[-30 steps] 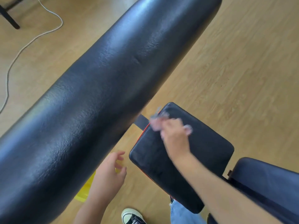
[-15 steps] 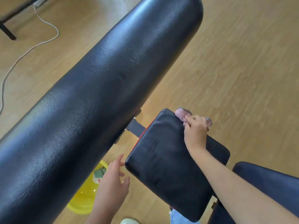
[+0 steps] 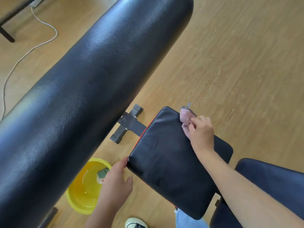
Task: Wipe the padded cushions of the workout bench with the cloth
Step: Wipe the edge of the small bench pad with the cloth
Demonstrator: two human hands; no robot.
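light wood-plank floor, a white cable snaking across it, dark furniture leg top left.

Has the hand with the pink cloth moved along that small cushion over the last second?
Yes. The right hand slid the cloth across the small cushion, from near its red-trimmed edge to the opposite far corner.

Right hand extended forward, forearm bare, entering from lower right; fingers curled, pinching pink cloth against far edge of small cushion. Left hand lower, palm down, fingers loosely spread, fingertips touching near-left corner of same cushion. Left forearm entering from bottom edge.
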